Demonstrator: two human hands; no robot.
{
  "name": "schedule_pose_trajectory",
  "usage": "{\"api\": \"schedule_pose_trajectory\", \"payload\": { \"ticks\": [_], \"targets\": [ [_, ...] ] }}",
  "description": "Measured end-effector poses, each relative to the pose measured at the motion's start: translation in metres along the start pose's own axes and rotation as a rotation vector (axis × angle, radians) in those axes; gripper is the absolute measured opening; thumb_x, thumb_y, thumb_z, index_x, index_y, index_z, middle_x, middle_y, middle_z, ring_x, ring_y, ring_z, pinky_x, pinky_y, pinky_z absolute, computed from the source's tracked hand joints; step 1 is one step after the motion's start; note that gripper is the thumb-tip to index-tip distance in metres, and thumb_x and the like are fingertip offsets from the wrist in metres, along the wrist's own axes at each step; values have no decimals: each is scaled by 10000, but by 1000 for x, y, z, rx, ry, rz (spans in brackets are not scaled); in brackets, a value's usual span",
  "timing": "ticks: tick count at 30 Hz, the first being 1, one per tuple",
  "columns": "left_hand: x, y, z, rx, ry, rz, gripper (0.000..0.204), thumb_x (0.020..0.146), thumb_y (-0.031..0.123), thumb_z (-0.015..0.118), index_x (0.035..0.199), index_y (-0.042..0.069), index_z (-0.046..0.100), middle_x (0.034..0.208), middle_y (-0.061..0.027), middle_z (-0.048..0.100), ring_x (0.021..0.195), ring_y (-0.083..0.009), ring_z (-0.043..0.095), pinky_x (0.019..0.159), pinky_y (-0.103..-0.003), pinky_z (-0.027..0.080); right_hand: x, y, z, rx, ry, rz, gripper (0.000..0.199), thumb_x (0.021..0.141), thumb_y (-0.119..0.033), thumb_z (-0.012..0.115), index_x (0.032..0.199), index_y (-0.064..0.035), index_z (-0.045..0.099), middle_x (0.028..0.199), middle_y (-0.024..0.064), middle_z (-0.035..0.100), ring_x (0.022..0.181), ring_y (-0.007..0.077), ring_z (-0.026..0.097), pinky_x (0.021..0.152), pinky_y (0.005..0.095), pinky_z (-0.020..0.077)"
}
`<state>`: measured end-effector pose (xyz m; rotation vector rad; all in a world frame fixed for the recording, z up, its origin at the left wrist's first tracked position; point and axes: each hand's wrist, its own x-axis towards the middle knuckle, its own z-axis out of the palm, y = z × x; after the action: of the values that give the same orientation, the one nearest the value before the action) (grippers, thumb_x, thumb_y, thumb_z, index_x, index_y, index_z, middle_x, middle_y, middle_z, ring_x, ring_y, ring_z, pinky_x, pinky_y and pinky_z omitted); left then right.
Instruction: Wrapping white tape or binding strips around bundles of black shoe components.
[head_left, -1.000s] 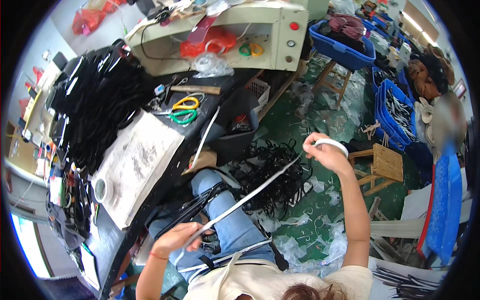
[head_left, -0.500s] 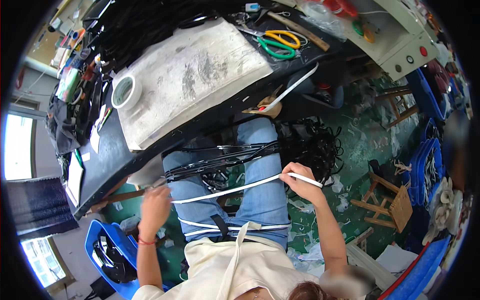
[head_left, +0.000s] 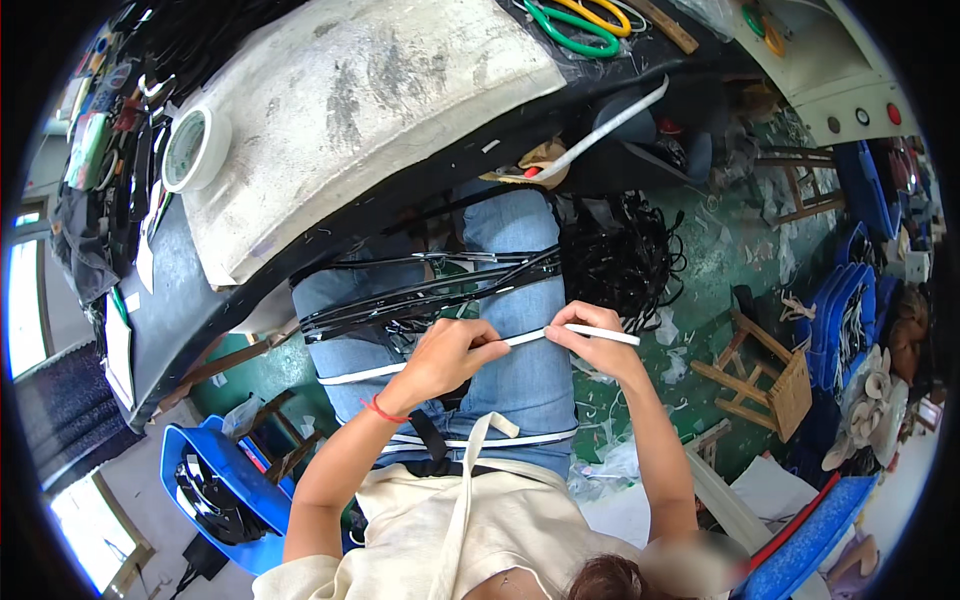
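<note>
A thin white strip (head_left: 360,375) runs across my jeans from the left thigh to the right one. My left hand (head_left: 447,358) pinches it above the middle of my lap. Close by, my right hand (head_left: 597,345) pinches the same strip over the right thigh, and a white end sticks out past its fingers to the right. Farther up, a bundle of glossy black strips (head_left: 430,295) lies across both legs. Nearer my waist, another white strip (head_left: 540,437) crosses the thighs. A tangled black heap (head_left: 620,260) hangs beside my right knee.
Ahead, a black table (head_left: 215,320) bears a stained pale board (head_left: 400,90), a tape roll (head_left: 197,150) and green-and-yellow scissors (head_left: 575,38). A white stick (head_left: 610,128) juts from its edge. A blue bin (head_left: 225,490) stands left, a wooden stool (head_left: 765,385) right.
My left hand has moved from beside the left thigh rightward over my lap, close to my right hand. The right hand stays nearly in place on the strip. The view has shifted slightly.
</note>
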<state>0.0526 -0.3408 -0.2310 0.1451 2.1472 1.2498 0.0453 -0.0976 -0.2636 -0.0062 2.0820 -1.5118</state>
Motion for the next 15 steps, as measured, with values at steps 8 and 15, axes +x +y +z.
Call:
{"api": "schedule_pose_trajectory", "payload": {
  "ticks": [8,15],
  "targets": [
    [-4,-13,-21,-178,-137,-109,204,869,178,635,873,-24,667,666,-46,641,598,-78,617,537,-216,489,1,12,-14,332,-157,-1,259,929,-173,531,1053,21,650,884,107,684,848,153,640,802,275,490],
    [-10,-17,-37,-173,-168,-237,209,879,163,624,936,-35,655,743,-67,654,645,-91,620,587,-217,506,3,18,-14,270,-141,-54,204,894,-155,585,975,13,667,832,86,674,786,140,633,722,257,485]
  ]
}}
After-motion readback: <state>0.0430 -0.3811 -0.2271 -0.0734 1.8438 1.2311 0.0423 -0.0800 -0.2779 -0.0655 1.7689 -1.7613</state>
